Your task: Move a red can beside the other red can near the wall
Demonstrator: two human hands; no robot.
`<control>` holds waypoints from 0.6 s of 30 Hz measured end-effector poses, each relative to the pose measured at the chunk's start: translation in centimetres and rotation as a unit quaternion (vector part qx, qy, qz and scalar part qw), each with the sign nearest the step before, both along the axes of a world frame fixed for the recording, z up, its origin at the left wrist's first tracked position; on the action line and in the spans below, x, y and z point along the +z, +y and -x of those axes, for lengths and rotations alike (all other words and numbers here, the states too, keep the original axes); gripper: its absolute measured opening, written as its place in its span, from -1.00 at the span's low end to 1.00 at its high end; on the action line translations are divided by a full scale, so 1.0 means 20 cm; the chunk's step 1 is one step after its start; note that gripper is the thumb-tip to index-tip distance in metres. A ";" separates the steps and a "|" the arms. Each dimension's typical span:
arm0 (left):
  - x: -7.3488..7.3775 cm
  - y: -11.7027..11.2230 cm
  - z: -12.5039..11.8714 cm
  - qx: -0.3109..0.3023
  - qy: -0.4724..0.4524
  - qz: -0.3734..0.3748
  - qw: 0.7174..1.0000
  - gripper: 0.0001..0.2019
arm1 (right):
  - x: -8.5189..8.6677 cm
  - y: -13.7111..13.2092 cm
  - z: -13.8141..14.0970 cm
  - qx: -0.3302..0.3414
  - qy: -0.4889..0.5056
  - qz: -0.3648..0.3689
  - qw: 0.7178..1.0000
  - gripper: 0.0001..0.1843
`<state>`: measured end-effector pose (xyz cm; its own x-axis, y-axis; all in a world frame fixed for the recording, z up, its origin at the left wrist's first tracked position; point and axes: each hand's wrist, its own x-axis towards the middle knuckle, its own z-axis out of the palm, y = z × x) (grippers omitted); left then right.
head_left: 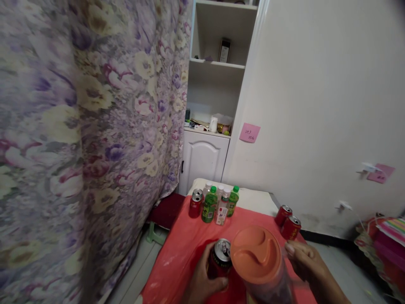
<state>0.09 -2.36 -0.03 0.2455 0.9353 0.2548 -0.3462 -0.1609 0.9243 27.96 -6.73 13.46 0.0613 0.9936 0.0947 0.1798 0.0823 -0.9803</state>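
My left hand [205,274] is wrapped round a dark red drink can [218,264], whose silver top faces up. Right beside the can stands a clear pitcher [268,291] with an orange lid [255,254], at the front of the red-covered table. At the pitcher's right side is my right hand [302,258], its fingers curled closed; whether they grip the pitcher's handle is hidden and blurred. Just beyond that hand, two red cans [290,228] stand close together near the table's right edge.
Several bottles with green caps [209,204] or white caps [222,209] are grouped at the table's far left, beside red cans [195,205]. A floral curtain [126,126] hangs at left, by a stool [155,233]. Behind are a white cabinet [204,156] and a wall [300,105].
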 end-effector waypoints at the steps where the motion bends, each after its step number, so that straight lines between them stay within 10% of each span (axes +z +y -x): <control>1: 0.00 0.01 0.01 0.003 0.001 -0.006 1.000 -0.09 | -0.02 0.01 0.00 0.002 0.008 0.002 1.000 -0.30; 18: -0.01 0.09 0.11 0.069 0.015 0.001 0.997 -0.16 | -0.22 0.00 -0.02 -0.077 0.186 -0.020 0.979 -0.42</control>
<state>-2.15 -0.46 -0.27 0.1214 0.9612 0.2479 -0.2936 -0.2038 0.9339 28.46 -6.78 9.07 0.2482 0.9658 0.0751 -0.1751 0.1210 -0.9771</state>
